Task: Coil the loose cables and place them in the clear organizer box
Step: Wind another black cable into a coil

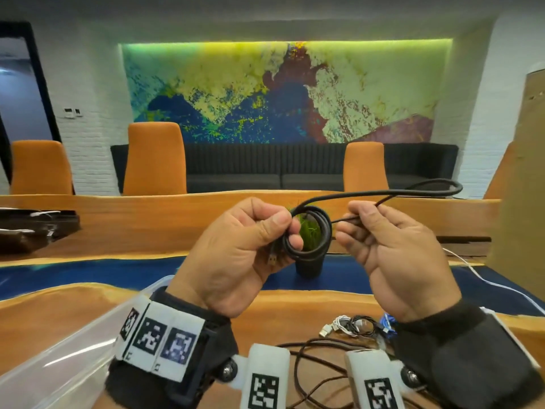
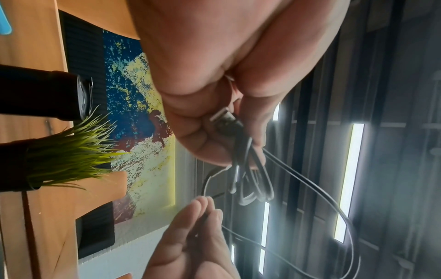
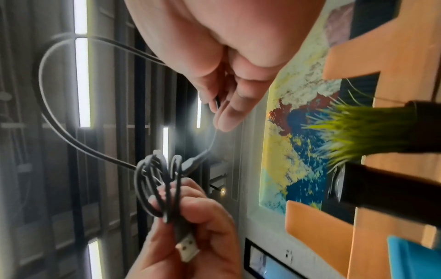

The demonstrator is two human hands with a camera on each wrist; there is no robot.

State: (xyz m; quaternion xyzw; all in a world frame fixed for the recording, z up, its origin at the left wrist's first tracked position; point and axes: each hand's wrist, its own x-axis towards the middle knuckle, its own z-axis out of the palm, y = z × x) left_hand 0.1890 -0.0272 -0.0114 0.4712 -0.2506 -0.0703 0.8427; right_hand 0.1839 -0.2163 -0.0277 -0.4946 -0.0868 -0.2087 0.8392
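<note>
My left hand (image 1: 277,231) is raised above the table and pinches a small coil of black cable (image 1: 320,231), whose USB plug (image 1: 272,259) hangs below my thumb. The coil (image 2: 250,181) and plug (image 2: 223,117) show again in the left wrist view, the coil (image 3: 157,185) and plug (image 3: 187,249) in the right wrist view. My right hand (image 1: 354,219) pinches the cable's free end close to the coil. A loose loop (image 1: 436,187) arcs out to the right between both hands. The clear organizer box (image 1: 67,346) lies at the lower left, partly behind my left wrist.
Loose cables lie on the wooden table below my hands: a dark cable (image 1: 318,367) and a bundle of white and black cables (image 1: 351,324). A white cable (image 1: 483,278) runs off to the right. A potted green plant (image 1: 309,255) stands just behind the coil. Orange chairs (image 1: 154,157) line the far side.
</note>
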